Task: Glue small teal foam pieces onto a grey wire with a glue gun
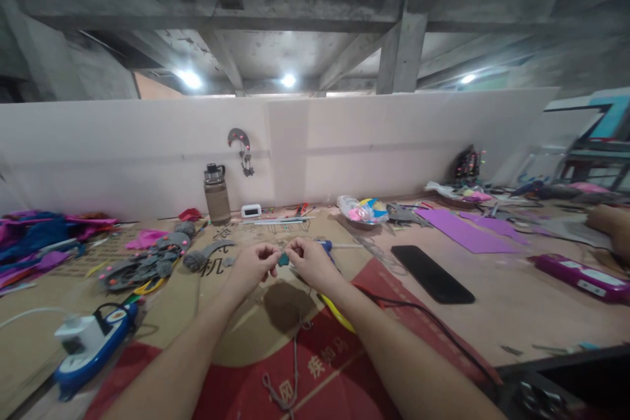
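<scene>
My left hand [256,264] and my right hand [311,257] meet over the middle of the cardboard. Both pinch a small dark-green piece [283,259] between their fingertips; it looks like felt, but its exact shape is too small to tell. A grey cord [295,367] with looped ends lies below my hands on the red print. Behind my right hand sits a blue-handled tool [325,245], partly hidden. A yellow curved handle [337,314] shows beside my right forearm.
Grey felt pieces with pink dots [147,266] and a blue power strip [96,348] lie on the left. A bottle [216,193] stands at the back. On the right are a black phone [432,273], purple sheets [465,230], a purple power strip [583,277] and another person's hand [613,226].
</scene>
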